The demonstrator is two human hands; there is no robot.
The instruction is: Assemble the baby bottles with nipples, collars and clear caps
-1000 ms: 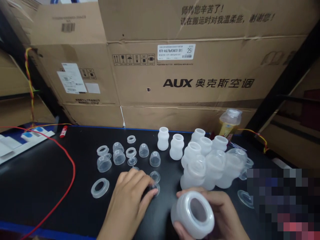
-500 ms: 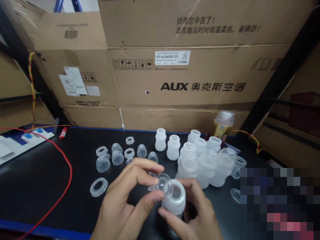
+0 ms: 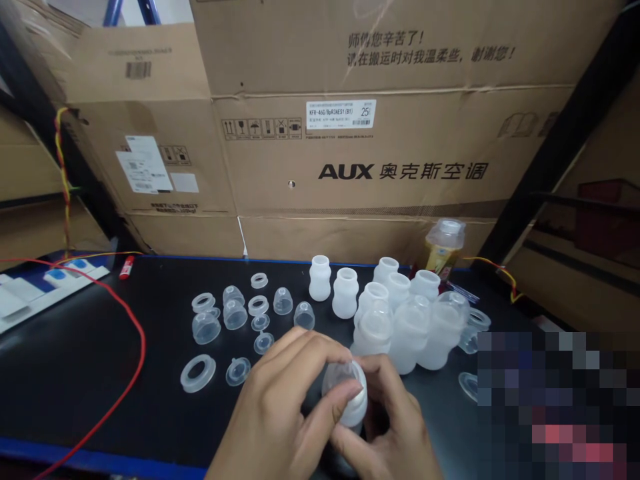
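My right hand is closed around a small white translucent baby bottle, its mouth tilted towards me. Over that mouth, my left hand pinches a clear bottle nipple between thumb and fingers, pressed against the rim. My fingers cover much of the nipple, so how deep it sits is hidden. Left of my hands lie a loose clear nipple and a smaller one. Clear domed caps and white rings are spread beyond them on the black table.
Several white bottles stand behind my hands, some capped with clear domes. A jar with a clear lid is at the back right. A red cable crosses the table's left side. A large cardboard box walls off the back.
My left hand has brought the nipple rightwards and down onto the bottle mouth. Its fingers now wrap over the bottle's top. My right hand keeps its grip on the bottle.
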